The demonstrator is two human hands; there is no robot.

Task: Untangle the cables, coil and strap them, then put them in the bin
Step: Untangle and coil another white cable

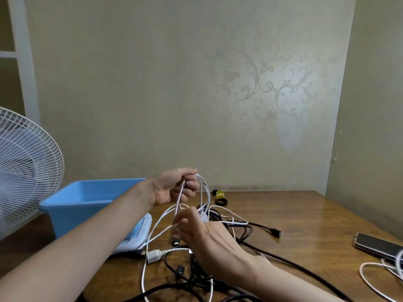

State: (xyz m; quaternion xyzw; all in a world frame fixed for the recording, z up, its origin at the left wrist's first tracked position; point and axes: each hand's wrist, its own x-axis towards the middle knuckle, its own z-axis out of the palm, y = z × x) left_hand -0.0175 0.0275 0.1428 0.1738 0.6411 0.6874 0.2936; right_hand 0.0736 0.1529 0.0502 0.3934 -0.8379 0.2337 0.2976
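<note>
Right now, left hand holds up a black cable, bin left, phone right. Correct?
No: the head view shows the left hand holding up a white cable, not black. The bin left and phone right are correct.

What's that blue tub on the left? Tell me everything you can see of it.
The blue bin is a rectangular, open-topped tub of smooth light-blue plastic with a thick rim. It stands upright at the left end of the wooden table, beside a white fan. Only its inner walls show, so its contents cannot be judged. A white and pale-blue flat object lies close against its near side. The person's left forearm crosses in front.
</note>
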